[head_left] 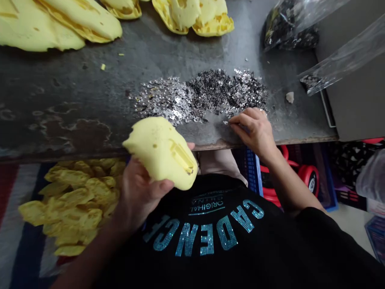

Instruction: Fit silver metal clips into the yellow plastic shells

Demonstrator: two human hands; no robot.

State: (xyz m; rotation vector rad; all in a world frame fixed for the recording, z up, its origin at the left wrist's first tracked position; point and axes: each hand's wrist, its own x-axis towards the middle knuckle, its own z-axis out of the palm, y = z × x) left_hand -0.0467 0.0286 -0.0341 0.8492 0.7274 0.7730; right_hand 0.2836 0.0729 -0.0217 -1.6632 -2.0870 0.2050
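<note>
Left hand [141, 186] grips the yellow shell [156, 148], thumb along its near edge, and here's the right hand [254, 128], fingertips narrowed at the table [75, 88], metal bits [210, 92] heaped just beyond them; whether one's pinched there, I can't tell!

Matt plastic shell [159, 154], shiny metal pieces [210, 94], scuffed tabletop [168, 52]

From here I count two bare hands [140, 190] [255, 130], one held yellow moulded shell [159, 150], one whitish lump [290, 97], and silvery metal pieces [176, 100] beyond counting.
</note>
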